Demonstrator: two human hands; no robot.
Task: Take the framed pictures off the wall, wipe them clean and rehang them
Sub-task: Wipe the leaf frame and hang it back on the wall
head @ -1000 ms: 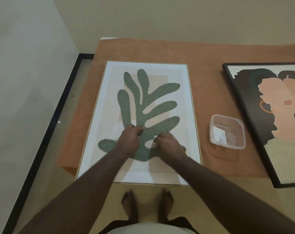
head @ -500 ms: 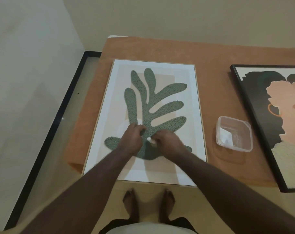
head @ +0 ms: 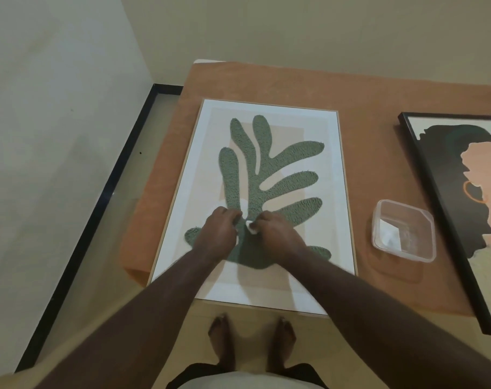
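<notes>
1. Fingers of the right hand (head: 278,234) are curled and pinch a small white wad (head: 250,227) at their tips; whether it is cloth or tissue cannot be told.
2. Fingers of the left hand (head: 218,231) are curled too, knuckles up, with the tips just beside the wad; whether they grip part of it cannot be told.
3. Both hands sit over the lower middle of the leaf picture (head: 255,197), on the stem of its green leaf shape.
4. That picture lies flat, face up, on an orange-brown cloth (head: 362,113), with its near edge overhanging towards the person's bare feet (head: 251,341).
5. Its frame is thin and pale wood; inside are a white border, beige panels and a fuzzy-looking, many-lobed green leaf.
6. A clear plastic tub (head: 404,230), square with rounded corners, stands on the cloth to the right of this picture, apart from it, with something white inside.
7. Further right lies a second picture (head: 463,209) in a thin black frame, showing a dark shape and a peach one, cut off by the edge of view.
8. Both forearms cross the picture's lower part and hide it there.
9. At left, a black skirting strip (head: 98,209) runs along the foot of a pale wall.
</notes>
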